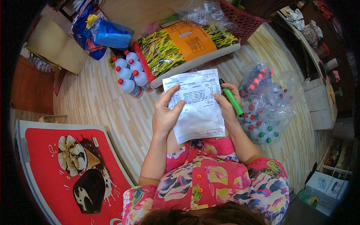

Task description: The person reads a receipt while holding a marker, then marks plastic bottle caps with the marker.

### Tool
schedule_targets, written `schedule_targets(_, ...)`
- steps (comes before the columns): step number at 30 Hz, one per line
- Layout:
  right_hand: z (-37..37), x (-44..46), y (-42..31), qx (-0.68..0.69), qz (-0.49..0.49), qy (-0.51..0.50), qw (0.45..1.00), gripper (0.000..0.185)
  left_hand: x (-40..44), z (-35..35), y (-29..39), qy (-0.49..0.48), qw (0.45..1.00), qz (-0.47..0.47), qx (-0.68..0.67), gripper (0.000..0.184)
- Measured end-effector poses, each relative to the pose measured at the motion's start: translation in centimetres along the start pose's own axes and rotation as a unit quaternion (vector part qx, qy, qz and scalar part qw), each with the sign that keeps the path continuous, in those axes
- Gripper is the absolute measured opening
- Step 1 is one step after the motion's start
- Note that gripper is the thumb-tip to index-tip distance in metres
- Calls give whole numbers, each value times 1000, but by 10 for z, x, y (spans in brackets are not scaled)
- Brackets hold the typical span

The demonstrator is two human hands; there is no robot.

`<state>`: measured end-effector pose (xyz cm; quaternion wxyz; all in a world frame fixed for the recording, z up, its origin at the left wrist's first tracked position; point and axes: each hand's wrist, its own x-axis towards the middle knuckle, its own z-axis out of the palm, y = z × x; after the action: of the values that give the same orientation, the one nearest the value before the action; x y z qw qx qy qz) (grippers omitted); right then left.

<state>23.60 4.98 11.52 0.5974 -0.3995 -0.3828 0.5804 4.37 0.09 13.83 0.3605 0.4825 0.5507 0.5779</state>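
Note:
A white printed receipt is held upright between my two hands, its text facing me. My left hand pinches the sheet's left edge, with the thumb on its front. At the right edge, my right hand grips the paper between thumb and fingers. That same hand also holds a green marker, which slants down to the right beside the sheet. The fingertips behind the paper are hidden.
White bottles with red caps stand at the left, next to a rice-print package. Plastic-wrapped bottles lie on the floor at the right. A red ice-cream-print surface is at the lower left, a maroon basket behind.

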Motion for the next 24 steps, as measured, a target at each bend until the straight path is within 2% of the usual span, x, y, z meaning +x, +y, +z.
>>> schedule_targets(24,1,0,1,3,-1,3,1000,32,0,0,-2,2,1000,3,12,41)
